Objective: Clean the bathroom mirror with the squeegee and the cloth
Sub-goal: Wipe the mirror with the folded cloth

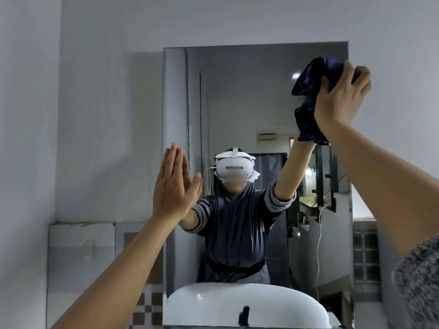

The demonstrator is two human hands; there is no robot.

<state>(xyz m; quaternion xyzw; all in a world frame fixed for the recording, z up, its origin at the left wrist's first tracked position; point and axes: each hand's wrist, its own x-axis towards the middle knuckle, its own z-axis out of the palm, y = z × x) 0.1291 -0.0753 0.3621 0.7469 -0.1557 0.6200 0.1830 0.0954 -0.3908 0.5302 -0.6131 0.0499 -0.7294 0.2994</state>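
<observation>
Plain pale grey walls (pixel 99 103), a band of checkered tiles (pixel 148 307) low down, soft even light

1. The mirror (pixel 237 96) is hanging on the wall (pixel 95 91), right in front of the person.
2. The left hand (pixel 174 184) is pressing flat, fingers straight up, at the mirror's left edge, about halfway up.
3. The right hand (pixel 342 96) is reaching up to the mirror's top right corner.
4. The cloth (pixel 311 98) is sitting bunched between the right hand and the glass, and part of it is hanging down below the hand.
5. The sink (pixel 213 302) is showing in the glass at the mirror's bottom edge.
</observation>
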